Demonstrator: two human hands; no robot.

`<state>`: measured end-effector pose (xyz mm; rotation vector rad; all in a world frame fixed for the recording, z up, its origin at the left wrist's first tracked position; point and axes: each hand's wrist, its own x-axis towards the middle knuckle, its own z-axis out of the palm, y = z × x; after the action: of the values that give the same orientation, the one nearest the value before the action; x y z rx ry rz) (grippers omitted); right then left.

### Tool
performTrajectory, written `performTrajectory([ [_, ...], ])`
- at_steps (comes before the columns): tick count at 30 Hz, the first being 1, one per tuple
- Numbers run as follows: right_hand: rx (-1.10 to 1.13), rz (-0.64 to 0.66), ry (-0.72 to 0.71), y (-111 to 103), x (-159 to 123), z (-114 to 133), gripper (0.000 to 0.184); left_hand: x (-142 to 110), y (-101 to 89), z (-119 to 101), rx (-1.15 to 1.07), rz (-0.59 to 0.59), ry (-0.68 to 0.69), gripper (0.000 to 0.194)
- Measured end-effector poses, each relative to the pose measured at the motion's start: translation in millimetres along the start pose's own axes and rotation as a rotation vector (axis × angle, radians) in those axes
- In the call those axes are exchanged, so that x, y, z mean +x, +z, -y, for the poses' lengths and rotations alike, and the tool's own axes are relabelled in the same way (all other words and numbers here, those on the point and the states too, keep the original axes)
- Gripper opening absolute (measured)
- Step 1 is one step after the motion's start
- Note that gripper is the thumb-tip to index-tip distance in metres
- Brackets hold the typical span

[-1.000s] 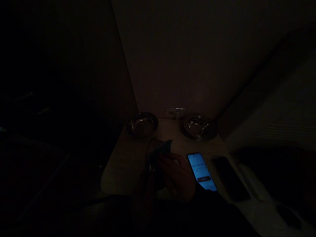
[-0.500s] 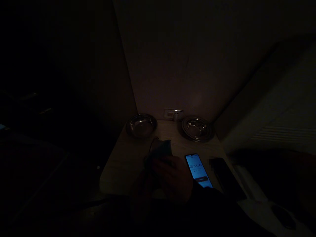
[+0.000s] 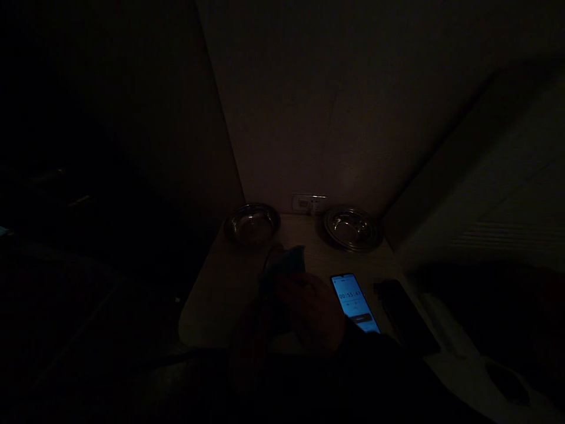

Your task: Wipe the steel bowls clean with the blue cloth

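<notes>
The room is very dark. My right hand (image 3: 314, 312) is closed over a bluish cloth (image 3: 286, 263) above the front of a small pale table (image 3: 216, 294). The cloth is pressed against a thin round thing whose curved rim (image 3: 268, 259) only faintly shows. My left hand (image 3: 248, 338) is a dim shape below the cloth, at the lower edge of that round thing; its fingers are lost in the dark.
A lit phone (image 3: 354, 303) showing a timer lies just right of my right hand, with a dark phone (image 3: 404, 318) beside it. Two steel dishes stand at the back: a bowl (image 3: 251, 222) and a plate (image 3: 353, 228). A wall socket (image 3: 309, 203) sits between them.
My right hand and the cloth have shifted slightly over the round thing, moving down and then back up a little. The view has drifted a little. The phones and dishes have stayed put.
</notes>
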<state>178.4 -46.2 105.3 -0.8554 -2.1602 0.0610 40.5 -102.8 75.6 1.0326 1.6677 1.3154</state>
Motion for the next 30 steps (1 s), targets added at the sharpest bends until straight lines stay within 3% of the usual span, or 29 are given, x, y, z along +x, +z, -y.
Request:
performTrajectory([
  [3, 0.005, 0.009, 0.084, -1.9, -0.7, 1.1, 0.037, 0.1, 1.2, -3.5, -0.017, -0.02, -0.008, 0.039],
  [7, 0.041, 0.018, -0.01, -1.2, -3.7, 4.9, 0.037, -0.6, 4.6, -8.4, -0.046, -0.027, -0.02, 0.041],
  [11, 0.004, 0.002, 0.095, 5.1, -4.7, 8.8, 0.037, 0.3, 2.0, -11.0, -0.064, -0.012, -0.083, 0.044],
  [15, 0.035, -0.018, -0.021, 9.3, -0.6, 9.8, 0.034, 1.2, -2.1, -12.3, -0.052, -0.001, -0.125, 0.044],
  [19, 0.033, -0.028, 0.095, 10.6, 4.0, 13.1, 0.035, -0.2, -2.7, -10.2, -0.022, -0.026, -0.148, 0.045],
  [24, 0.08, -0.036, -0.043, 14.0, 4.7, 14.6, 0.032, 2.3, -2.8, -10.5, -0.051, -0.038, -0.173, 0.044],
  [26, 0.154, -0.041, 0.047, 13.7, 10.0, 6.8, 0.032, 4.0, -2.6, -12.2, -0.069, -0.05, -0.171, 0.044],
  [30, 0.434, -0.1, 0.4, 11.7, 11.0, -12.2, 0.033, 5.2, -3.6, -14.3, -0.111, -0.106, -0.198, 0.039],
])
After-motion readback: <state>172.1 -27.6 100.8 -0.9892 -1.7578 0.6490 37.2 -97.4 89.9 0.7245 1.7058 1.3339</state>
